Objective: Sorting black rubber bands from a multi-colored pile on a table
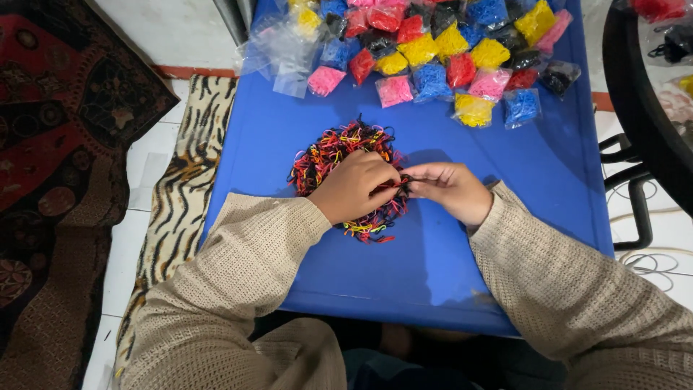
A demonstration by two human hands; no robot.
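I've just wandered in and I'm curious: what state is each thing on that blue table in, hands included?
Left hand: curled, resting on the pile, fingertips pinching bands.
Right hand: fingers pinched on bands at the pile's edge.
Pile of small elastic bands: loose, mixed red, yellow, orange and black.
Filled bags: packed by colour, heaped at the far end.
Clear bags: look empty, crumpled.
Blue table: flat, bearing everything.

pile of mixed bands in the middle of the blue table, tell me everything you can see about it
The pile of small elastic bands is a loose, tangled, roughly round heap of thin loops in red, black, yellow and orange, rubbery in look. It lies flat on the blue table. The left hand rests on it; the right hand pinches bands at its right edge.
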